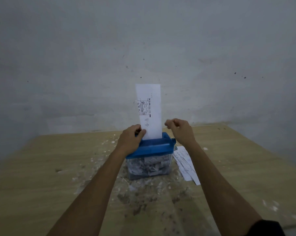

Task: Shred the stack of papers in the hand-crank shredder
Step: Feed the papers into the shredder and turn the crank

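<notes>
Head view, mid-frame: the paper strip (149, 109) stands upright in the blue shredder (150, 149), pinched low by the left hand (131, 139), while the right hand (180, 131), loosely curled and apparently empty, hovers above the shredder's right end.

No text can be read. The paper strip (149, 111) standing in the shredder (150, 149) bears a line drawing and a column of print, too small and blurred to make out; so is the print on the paper stack (186, 165) beside it.
</notes>
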A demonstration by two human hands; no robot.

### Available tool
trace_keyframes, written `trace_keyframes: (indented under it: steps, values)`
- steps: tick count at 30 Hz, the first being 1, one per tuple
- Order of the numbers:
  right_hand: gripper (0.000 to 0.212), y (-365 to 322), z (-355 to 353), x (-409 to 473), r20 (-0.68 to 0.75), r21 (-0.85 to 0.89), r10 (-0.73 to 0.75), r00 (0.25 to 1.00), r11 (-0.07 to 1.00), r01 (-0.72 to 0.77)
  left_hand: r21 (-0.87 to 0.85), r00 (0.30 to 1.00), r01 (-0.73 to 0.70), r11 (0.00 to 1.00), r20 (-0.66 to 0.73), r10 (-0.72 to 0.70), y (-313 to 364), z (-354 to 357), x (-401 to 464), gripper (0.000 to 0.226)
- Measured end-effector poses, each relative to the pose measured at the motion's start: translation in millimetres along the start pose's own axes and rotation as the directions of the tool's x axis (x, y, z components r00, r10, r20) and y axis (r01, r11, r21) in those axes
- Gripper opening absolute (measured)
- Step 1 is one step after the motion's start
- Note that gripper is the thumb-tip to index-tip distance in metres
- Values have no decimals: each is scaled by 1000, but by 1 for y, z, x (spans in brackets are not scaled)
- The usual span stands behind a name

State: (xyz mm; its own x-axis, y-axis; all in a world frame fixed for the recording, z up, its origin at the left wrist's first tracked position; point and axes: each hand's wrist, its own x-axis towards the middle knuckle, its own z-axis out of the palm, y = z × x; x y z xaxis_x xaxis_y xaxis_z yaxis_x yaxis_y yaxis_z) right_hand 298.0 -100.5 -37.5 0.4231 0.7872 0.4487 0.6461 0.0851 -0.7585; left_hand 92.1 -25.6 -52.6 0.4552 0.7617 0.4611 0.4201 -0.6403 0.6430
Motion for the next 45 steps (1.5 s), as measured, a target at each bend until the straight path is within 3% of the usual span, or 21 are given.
trace_keyframes:
  steps: [4,9,14,18,21,25,30,33,37,40,43,45]
  values:
    - [38,58,9,-20,72,-243,33,997,970,-15,-5,1000,-3,1000,-26,3,-2,2,-3,35]
    - [31,88,19,-53,129,-200,-9,992,979,35,33,1000,10,999,-26,-9,-3,5,-4,30]
    - [30,91,16,-78,194,-319,-84,977,937,143,72,999,12,997,-52,-8,-4,7,-3,29]
    - [25,90,18,-80,105,-415,-114,988,898,148,82,997,7,997,-73,-1,-5,9,-4,26]
    - [41,86,18,-79,89,-438,-112,990,888,140,87,998,14,996,-70,-8,-5,8,-4,29]
    - [78,70,-2,-76,230,-487,-78,970,854,184,103,999,11,995,-53,-5,-4,8,-4,33]
    - [49,24,-29,-52,348,-419,152,925,908,8,119,1000,11,993,-21,-8,-4,8,-3,39]
    - [54,16,-38,-40,383,-343,232,894,934,-96,122,1000,6,993,-2,-6,-4,7,-3,44]
    - [72,30,-37,-49,250,-335,35,968,941,52,134,995,2,991,98,-15,-3,4,-3,71]
    - [83,39,-32,-55,142,-467,-172,975,856,220,248,978,-4,969,201,-47,-2,1,-2,97]
    - [73,41,-26,-59,65,-594,-285,956,759,267,283,974,-7,959,218,-57,-3,1,0,100]
    - [69,38,-22,-60,3,-602,-284,959,765,229,270,973,-6,963,222,-57,-3,1,0,103]
